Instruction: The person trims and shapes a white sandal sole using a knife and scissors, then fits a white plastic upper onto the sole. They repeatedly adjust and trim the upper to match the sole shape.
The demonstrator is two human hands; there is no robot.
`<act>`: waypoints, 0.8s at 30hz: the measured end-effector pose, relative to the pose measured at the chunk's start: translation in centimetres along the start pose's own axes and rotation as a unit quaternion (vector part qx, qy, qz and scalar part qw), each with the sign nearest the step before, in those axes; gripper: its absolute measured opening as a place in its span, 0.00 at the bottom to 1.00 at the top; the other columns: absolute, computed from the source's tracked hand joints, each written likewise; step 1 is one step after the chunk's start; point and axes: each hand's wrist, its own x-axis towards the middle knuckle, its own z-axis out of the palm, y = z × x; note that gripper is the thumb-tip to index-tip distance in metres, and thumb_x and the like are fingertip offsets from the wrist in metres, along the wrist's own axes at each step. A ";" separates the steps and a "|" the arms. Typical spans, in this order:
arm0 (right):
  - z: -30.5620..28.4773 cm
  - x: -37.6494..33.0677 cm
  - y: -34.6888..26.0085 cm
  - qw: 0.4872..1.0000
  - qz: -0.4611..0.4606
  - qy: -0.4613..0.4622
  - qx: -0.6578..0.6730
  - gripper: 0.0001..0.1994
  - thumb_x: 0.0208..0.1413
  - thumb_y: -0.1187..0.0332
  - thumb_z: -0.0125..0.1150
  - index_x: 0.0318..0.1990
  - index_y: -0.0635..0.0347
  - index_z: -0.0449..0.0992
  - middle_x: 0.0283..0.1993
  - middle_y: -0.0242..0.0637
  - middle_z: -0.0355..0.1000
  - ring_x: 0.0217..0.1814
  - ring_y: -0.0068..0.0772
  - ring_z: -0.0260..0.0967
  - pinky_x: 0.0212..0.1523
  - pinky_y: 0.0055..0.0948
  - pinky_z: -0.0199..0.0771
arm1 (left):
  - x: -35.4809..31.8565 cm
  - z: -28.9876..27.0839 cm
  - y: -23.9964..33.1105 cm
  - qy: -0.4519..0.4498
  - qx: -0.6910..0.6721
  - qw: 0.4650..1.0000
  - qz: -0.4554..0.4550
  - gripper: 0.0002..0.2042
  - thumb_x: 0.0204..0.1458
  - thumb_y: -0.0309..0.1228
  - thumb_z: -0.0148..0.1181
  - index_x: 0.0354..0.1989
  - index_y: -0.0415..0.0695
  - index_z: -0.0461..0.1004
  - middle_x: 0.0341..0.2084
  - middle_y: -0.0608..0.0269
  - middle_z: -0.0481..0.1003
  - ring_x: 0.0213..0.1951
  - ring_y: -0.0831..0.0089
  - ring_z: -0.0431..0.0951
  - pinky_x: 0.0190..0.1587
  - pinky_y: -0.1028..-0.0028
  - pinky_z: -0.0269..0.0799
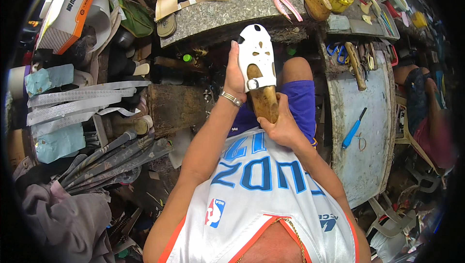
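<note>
Both hands hold tight: left hand [236,76] on white shoe top [256,57], right hand [283,127] on wood shoe form [265,102], up over lap. Loose grip w/ a tug = top could slip off.

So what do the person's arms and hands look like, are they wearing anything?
Both arms are bare, no sleeves, since the white jersey with blue and orange trim is sleeveless. The left hand has a silver metal bracelet at the wrist. The right hand wears nothing. No gloves.
</note>
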 end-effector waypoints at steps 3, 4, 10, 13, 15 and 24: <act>-0.4 -0.7 1.1 0.999 0.029 -0.036 -0.006 0.43 0.61 0.65 0.76 0.74 0.73 0.54 0.70 0.62 0.66 0.76 0.54 0.67 0.79 0.46 0.64 | 1.5 -0.3 1.9 -0.008 -0.027 0.997 0.071 0.39 0.75 0.68 0.41 0.70 0.42 0.74 0.54 0.54 0.85 0.50 0.61 0.88 0.54 0.60 0.87; -0.7 -1.1 1.4 0.998 0.022 -0.054 0.016 0.43 0.60 0.65 0.77 0.74 0.72 0.54 0.70 0.62 0.66 0.77 0.53 0.67 0.79 0.45 0.63 | 1.9 -0.6 3.1 -0.029 -0.033 0.995 0.092 0.38 0.76 0.67 0.42 0.71 0.43 0.73 0.56 0.56 0.84 0.53 0.62 0.87 0.57 0.61 0.86; -1.9 -3.0 1.3 0.968 0.031 -0.088 0.233 0.43 0.57 0.65 0.79 0.73 0.69 0.58 0.69 0.49 0.68 0.74 0.43 0.67 0.78 0.45 0.66 | 3.2 -2.8 9.0 0.090 0.019 0.966 0.242 0.38 0.77 0.65 0.43 0.76 0.44 0.69 0.63 0.56 0.81 0.61 0.60 0.84 0.66 0.59 0.81; -3.4 0.4 0.1 0.976 -0.003 -0.032 0.213 0.43 0.56 0.66 0.79 0.73 0.69 0.57 0.68 0.46 0.69 0.73 0.41 0.69 0.75 0.44 0.71 | 2.1 -4.3 10.1 0.056 0.016 0.977 0.204 0.39 0.77 0.66 0.39 0.78 0.43 0.67 0.66 0.54 0.80 0.64 0.57 0.83 0.68 0.55 0.80; -3.9 5.5 -1.4 0.982 -0.033 0.004 0.183 0.44 0.55 0.68 0.78 0.73 0.70 0.55 0.66 0.49 0.71 0.69 0.39 0.72 0.70 0.40 0.76 | 1.5 -4.7 10.0 0.016 -0.021 0.988 0.153 0.40 0.77 0.67 0.39 0.79 0.43 0.67 0.67 0.52 0.80 0.65 0.56 0.83 0.69 0.54 0.80; -4.9 22.3 -8.9 0.983 0.007 0.158 0.089 0.50 0.54 0.49 0.85 0.71 0.81 0.66 0.64 0.61 0.76 0.63 0.45 0.79 0.64 0.39 0.81 | -0.2 -4.1 9.6 -0.059 -0.158 0.982 0.084 0.42 0.75 0.70 0.38 0.79 0.44 0.66 0.62 0.45 0.82 0.53 0.44 0.89 0.52 0.49 0.91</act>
